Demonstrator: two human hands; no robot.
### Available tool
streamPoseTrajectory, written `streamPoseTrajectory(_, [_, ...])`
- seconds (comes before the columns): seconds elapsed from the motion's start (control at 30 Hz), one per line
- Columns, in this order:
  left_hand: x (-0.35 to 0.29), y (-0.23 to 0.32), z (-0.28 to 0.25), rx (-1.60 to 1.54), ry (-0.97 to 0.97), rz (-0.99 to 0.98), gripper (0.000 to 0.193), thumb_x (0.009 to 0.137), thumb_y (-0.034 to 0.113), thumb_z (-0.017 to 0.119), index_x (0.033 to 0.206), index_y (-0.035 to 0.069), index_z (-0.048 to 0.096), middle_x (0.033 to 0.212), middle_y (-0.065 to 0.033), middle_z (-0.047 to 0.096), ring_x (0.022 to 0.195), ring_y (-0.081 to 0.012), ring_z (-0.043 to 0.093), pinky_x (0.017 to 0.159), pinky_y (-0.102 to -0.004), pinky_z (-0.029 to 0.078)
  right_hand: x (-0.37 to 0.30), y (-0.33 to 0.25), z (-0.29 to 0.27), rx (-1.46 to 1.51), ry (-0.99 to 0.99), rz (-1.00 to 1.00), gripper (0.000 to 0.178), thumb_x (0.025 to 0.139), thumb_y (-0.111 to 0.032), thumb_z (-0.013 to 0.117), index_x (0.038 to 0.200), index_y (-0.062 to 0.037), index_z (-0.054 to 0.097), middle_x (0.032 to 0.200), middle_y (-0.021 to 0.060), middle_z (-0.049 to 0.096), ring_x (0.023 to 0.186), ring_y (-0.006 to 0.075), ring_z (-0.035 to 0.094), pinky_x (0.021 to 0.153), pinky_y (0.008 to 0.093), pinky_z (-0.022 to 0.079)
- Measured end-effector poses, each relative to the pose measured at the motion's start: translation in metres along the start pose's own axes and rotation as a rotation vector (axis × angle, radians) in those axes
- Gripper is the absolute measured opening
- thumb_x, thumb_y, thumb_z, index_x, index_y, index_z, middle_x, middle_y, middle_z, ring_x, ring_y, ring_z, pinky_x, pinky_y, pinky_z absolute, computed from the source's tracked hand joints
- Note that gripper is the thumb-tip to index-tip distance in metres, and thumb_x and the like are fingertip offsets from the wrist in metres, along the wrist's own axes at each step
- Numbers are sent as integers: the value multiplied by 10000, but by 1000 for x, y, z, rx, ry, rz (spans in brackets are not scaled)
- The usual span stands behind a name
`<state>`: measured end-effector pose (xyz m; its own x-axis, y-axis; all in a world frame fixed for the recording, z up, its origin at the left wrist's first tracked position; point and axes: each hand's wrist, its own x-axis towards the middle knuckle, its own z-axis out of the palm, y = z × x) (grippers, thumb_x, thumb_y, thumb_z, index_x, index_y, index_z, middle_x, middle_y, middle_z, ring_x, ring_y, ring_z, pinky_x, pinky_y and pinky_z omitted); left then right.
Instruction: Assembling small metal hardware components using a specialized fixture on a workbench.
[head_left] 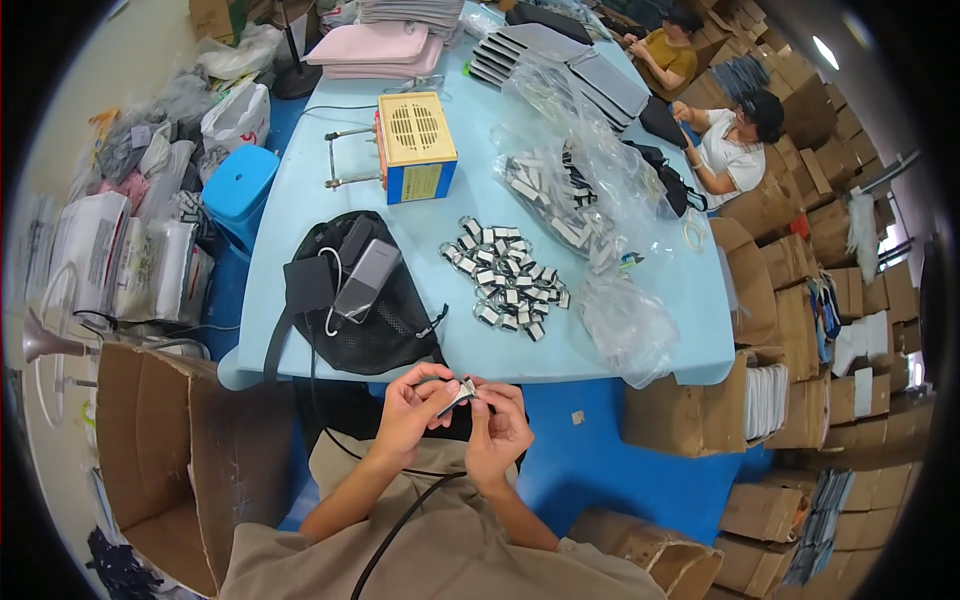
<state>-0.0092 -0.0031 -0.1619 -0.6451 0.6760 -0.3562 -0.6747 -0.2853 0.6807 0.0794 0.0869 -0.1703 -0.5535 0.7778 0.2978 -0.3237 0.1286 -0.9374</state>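
Near: left hand (pixel 408 412) and right hand (pixel 497 430) meet in front of the torso, just short of the near edge of the table (pixel 275 300). Thumb and fingertips of each are clamped on one small black-and-white piece (pixel 461 394), held between them; its finer detail is hidden by the fingers. Open carton (pixel 150 440) on the floor at left. On the table, near left: black mesh bag (pixel 390 335), grey power bank (pixel 370 282) with white cable on top. Centre: loose pile of similar pieces (pixel 508 278). Right of it, crumpled clear bag (pixel 628 325). Farther left, yellow-and-blue box (pixel 416 150); farther right, plastic bag of grey pieces (pixel 565 205). Far left, pink pads (pixel 372 50), stacked; far right, two people seated beside the table.
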Motion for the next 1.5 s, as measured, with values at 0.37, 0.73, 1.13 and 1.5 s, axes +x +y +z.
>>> streamPoseTrajectory(0.37, [9,-13,4,278,-56,163,240,979,102,716,1174,-30,668,989,-88,760,748,-94,671,630,-215,514,17,-5,-28,160,-18,307,376,929,75,698,1275,51,551,1121,121,685,1061,158,667,877,264,535])
streamPoseTrajectory(0.73, [5,-4,-27,275,-408,10,395,1025,94,630,1390,-48,590,1301,-134,668,1132,-218,678,931,-354,566,33,-7,-47,365,-167,661,256,907,102,707,1152,32,679,1080,116,719,967,158,692,858,288,573])
streamPoseTrajectory(1.13, [13,-21,-25,37,-357,68,222,912,79,770,1076,-5,646,1129,-103,641,953,-174,648,875,-328,528,21,-2,-39,323,-137,634,205,912,79,714,1104,14,682,1037,94,686,922,161,689,805,297,593])
streamPoseTrajectory(1.5, [7,-14,-16,138,-115,222,239,870,-48,762,1013,30,587,1018,-130,706,938,-138,661,877,-299,542,15,-2,-33,137,-235,387,184,894,128,708,1059,47,720,1047,91,667,972,139,665,841,251,559])
